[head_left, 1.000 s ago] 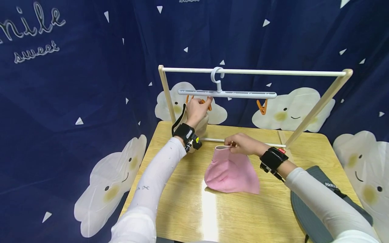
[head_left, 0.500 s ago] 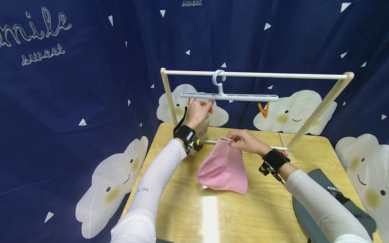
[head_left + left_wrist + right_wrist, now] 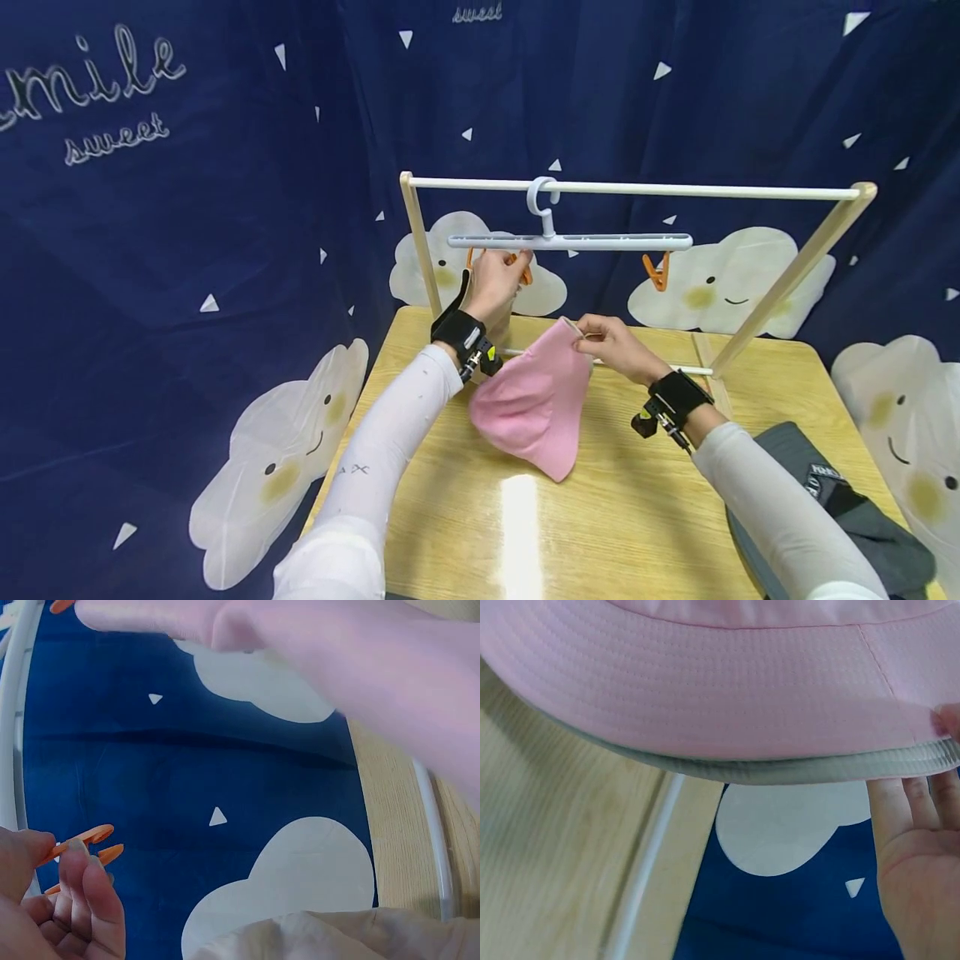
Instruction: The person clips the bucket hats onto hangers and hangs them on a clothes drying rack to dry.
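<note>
My left hand (image 3: 492, 282) is raised just under the grey hanger (image 3: 600, 242). Its fingers pinch an orange clip (image 3: 97, 834), which shows up close in the left wrist view. With thumb and fingers, my right hand (image 3: 613, 346) grips the brim edge of a pink bucket hat (image 3: 528, 404). The hat is tilted, its gripped edge uppermost and its crown toward the left. In the right wrist view the brim's pale underside (image 3: 780, 769) shows. A beige cloth item (image 3: 330, 934) is beyond my left wrist, mostly hidden in the head view.
The hanger hooks over the white rail (image 3: 712, 192) of a wooden-sided rack. Another orange clip (image 3: 657, 272) hangs at its right end. A dark grey hat (image 3: 787, 446) lies on the wooden table (image 3: 442, 533) at the right, partly under my right forearm. A blue curtain (image 3: 262, 208) stands behind.
My right hand has lifted the pink hat's gripped edge higher and turned the hat, its body swinging left toward my left wrist. My left hand keeps its place at the clip.
</note>
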A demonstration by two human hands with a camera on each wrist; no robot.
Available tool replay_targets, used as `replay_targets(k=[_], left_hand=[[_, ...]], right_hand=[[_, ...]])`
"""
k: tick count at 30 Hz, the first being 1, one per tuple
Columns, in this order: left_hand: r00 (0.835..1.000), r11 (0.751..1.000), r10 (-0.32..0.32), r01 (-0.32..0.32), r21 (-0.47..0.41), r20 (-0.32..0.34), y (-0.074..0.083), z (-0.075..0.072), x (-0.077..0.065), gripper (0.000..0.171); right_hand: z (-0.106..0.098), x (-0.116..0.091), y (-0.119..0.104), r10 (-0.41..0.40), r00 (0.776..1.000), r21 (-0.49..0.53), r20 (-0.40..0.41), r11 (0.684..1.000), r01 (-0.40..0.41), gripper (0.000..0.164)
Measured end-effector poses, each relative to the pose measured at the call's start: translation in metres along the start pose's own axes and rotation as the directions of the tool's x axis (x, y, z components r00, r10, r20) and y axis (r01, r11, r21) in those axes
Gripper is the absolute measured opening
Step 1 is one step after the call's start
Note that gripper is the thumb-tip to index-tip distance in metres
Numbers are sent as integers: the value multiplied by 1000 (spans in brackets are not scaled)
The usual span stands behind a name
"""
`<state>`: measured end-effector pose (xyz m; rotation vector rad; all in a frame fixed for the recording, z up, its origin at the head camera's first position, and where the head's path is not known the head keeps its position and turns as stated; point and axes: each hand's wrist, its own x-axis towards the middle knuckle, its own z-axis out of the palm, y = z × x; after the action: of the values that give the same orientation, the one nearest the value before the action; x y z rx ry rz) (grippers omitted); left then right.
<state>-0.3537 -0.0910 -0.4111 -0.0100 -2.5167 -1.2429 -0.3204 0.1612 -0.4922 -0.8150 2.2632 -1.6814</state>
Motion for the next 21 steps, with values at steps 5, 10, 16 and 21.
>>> replay_targets(k=[5,10,16,21], left_hand=[[999,1000,22,-22,-3,47,1,-2,0,45],[997,1000,21,-20,-15,81,4,-4,0,46],[991,998,-6,14,-56,137,8,-6,-2,46],[986,999,-24,31,-44,163,13,-10,-4,43]], right_hand=[[-2,0,10,42,997,7,-69,999,-41,22],[-3,1,17,79,991,29,-111,997,-76,16],[-2,5,27,131,982,158,-133,981,-110,4],[0,11,32,175,974,223,-142,965,-140,3]])
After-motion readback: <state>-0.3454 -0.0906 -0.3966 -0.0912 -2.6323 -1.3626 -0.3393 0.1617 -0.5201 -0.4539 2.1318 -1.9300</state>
